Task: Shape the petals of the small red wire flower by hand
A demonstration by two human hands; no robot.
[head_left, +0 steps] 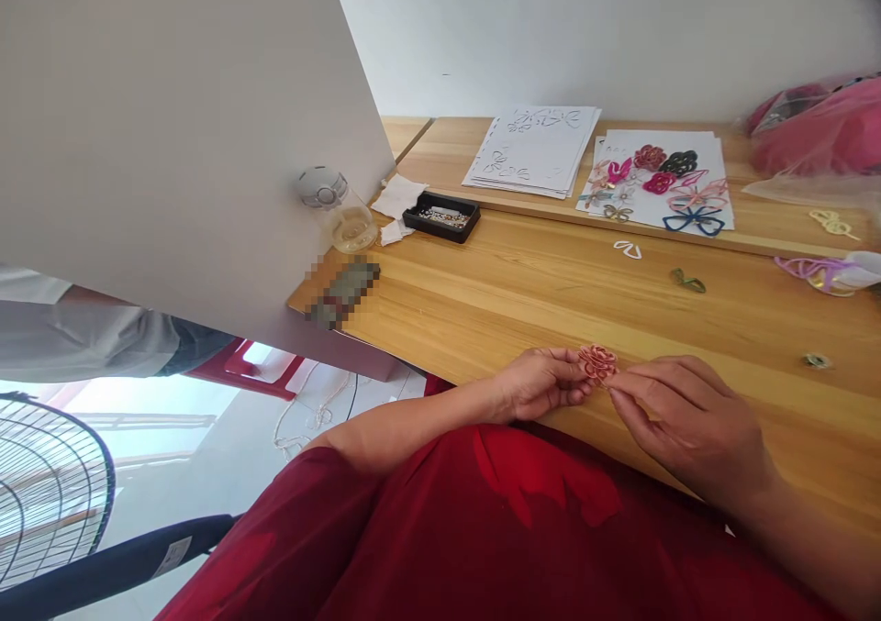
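A pinkish-red flower of looped cord point(597, 361) is held over the front edge of the wooden table point(440, 309). My left hand point(543, 384) is closed on the flower's left side, thumb and fingers pinching it. At its lower right, the fingertips of my right hand point(688, 419) are pinched together; they seem to grip a thin thread or cord end at the flower, too fine to make out clearly. Beyond my hands lie a white cord loop point(628, 249) and a green twisted cord piece point(688, 280).
Paper with finished cord flowers and butterflies point(696, 221) lies at the back, beside drawn pattern sheets point(529, 153). A black tray of beads point(441, 217) and a lidded jar point(354, 228) stand at left. Purple cords point(812, 271) lie right. A fan point(55, 483) is lower left.
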